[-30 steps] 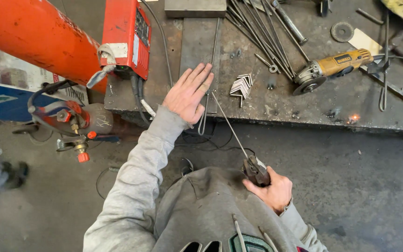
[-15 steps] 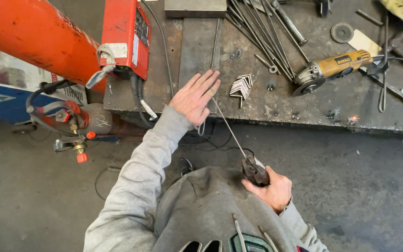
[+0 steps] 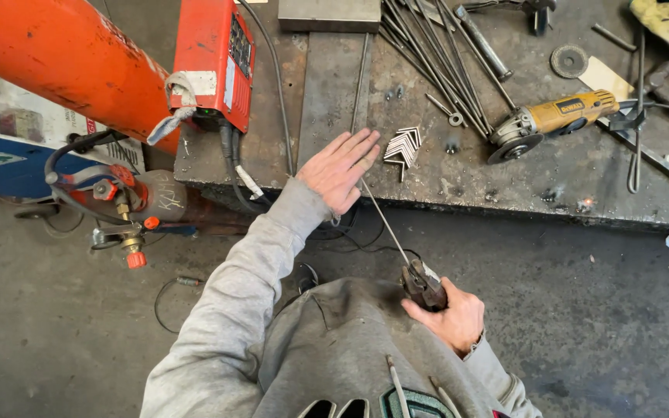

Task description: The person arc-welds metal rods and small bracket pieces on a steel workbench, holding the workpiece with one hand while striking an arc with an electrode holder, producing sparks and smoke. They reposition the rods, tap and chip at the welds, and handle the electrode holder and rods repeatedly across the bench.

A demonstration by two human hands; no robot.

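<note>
My left hand (image 3: 341, 169) reaches forward over the near edge of a dark steel workbench (image 3: 505, 186), palm down, fingers together and extended, holding nothing. Just right of its fingertips lies a stack of small bent metal angle pieces (image 3: 403, 145). My right hand (image 3: 452, 317) stays close to my body, gripping an electrode holder (image 3: 423, 283). A thin welding rod (image 3: 385, 220) runs from the holder up toward my left hand and passes under its fingers.
A red welding machine (image 3: 214, 58) stands on the bench's left end beside an orange gas cylinder (image 3: 63, 58) with a regulator (image 3: 121, 205). A yellow angle grinder (image 3: 555, 120), a bundle of steel rods (image 3: 435, 46) and a steel block (image 3: 328, 14) lie on the bench. Concrete floor below.
My left hand has drifted slightly right along the bench edge and its fingers have drawn together. The right hand and holder have hardly moved.
</note>
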